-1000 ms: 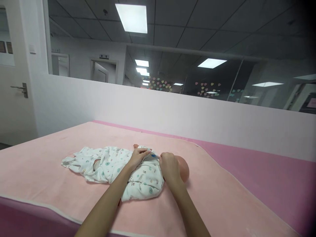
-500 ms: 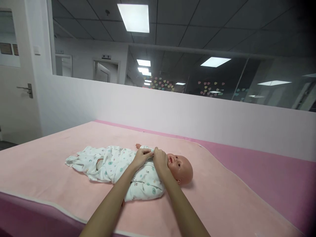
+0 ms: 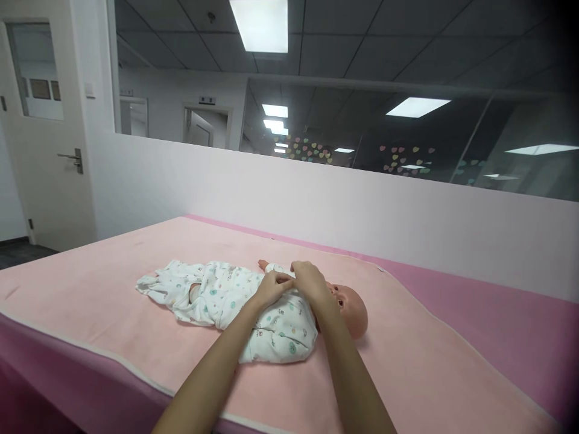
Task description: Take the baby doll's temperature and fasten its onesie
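Now you're pinching romper (image 3: 275, 325) collar on doll (image 3: 350, 304), left hand (image 3: 271, 288) and right hand (image 3: 311, 282) both closed on cloth; tugging hard risks dragging doll across bed (image 3: 429, 361).

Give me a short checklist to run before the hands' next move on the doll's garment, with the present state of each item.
1. Both hands at the garment's neckline: ok; left hand and right hand meet there.
2. Doll lying on its back: ok.
3. Doll well inside the pink mat: ok.
4. Garment covering the torso: ok.
5. Neckline fastening closed: cannot tell, the hands hide it.
6. Doll's far arm through its sleeve: ok, hand shows past the cuff.
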The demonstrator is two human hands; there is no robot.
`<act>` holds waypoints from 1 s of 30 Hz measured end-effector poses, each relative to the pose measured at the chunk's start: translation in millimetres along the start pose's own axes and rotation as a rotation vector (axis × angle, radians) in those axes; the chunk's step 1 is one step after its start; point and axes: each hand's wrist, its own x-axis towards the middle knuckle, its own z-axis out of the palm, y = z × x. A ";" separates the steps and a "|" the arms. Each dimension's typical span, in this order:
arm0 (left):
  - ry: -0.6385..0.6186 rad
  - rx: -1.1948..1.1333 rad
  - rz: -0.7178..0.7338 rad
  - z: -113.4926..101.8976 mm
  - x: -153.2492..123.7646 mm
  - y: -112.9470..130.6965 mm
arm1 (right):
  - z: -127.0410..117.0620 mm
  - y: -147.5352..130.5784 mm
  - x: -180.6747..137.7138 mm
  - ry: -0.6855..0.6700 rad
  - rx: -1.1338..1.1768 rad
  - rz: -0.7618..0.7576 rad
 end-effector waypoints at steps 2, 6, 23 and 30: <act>-0.048 -0.029 -0.017 -0.7 -0.8 0.9 | -8.4 -8.6 8.6 0.078 0.079 -0.025; -0.079 -0.043 -0.036 -2.8 -0.4 -1.6 | 4.8 -23.1 40.7 0.138 0.257 -0.013; 0.470 0.550 0.007 -16.7 2.7 -5.9 | 95.9 1.2 59.5 -0.067 0.384 -0.066; 0.110 1.063 -0.034 -21.4 2.5 -15.2 | 90.5 -1.3 48.4 0.036 0.382 -0.110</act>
